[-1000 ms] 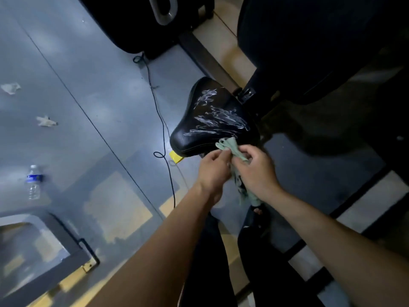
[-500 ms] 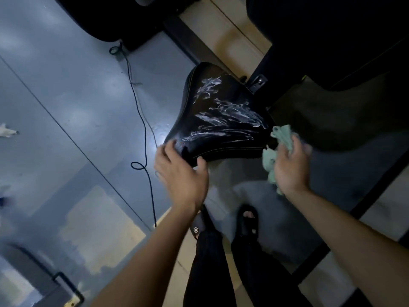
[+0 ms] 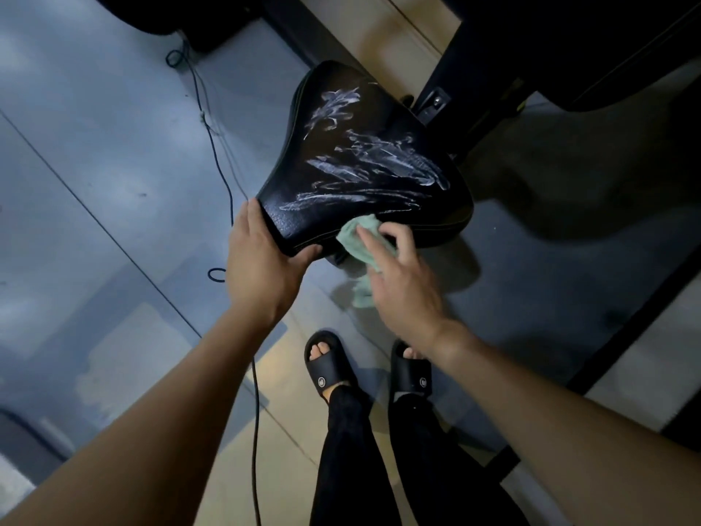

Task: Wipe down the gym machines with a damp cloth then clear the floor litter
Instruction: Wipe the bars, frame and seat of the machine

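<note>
A black padded machine seat [image 3: 364, 119] streaked with white smears fills the upper middle of the view. My left hand [image 3: 261, 263] grips its near left corner, thumb under the edge. My right hand [image 3: 402, 282] presses a pale green cloth [image 3: 360, 237] flat against the seat's near edge, fingers spread over it; part of the cloth hangs down below the hand. The seat's dark post and frame [image 3: 455, 93] rise behind it.
A thin black cable [image 3: 227, 191] runs across the grey floor on the left and down past my left arm. My feet in black slides [image 3: 330, 366] stand just below the seat. Dark machine bodies stand at the top left and top right.
Both hands held the cloth together a second ago. The left hand then went to the seat's corner, and the right hand brought the cloth from the seat's right side onto its near edge.
</note>
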